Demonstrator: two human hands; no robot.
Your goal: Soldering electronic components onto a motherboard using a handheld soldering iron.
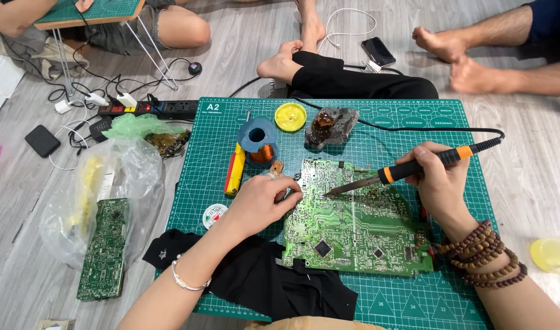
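Observation:
A large green circuit board (353,226) lies on a green cutting mat (451,293). My right hand (435,180) holds a soldering iron (414,168) with a black and orange handle; its metal tip touches the board's upper left part. My left hand (261,201) rests at the board's left edge, fingers pinched close to the tip, holding something small that I cannot make out. A bead bracelet sits on my right wrist, a thin silver one on my left.
On the mat: a blue spool of copper wire (259,142), a yellow round tin (290,116), a rosin block (330,126), a yellow-red tool (234,169), black cloth (274,281). Left: plastic bag, second green board (104,247), power strip (148,109). Other people's legs sit beyond the mat.

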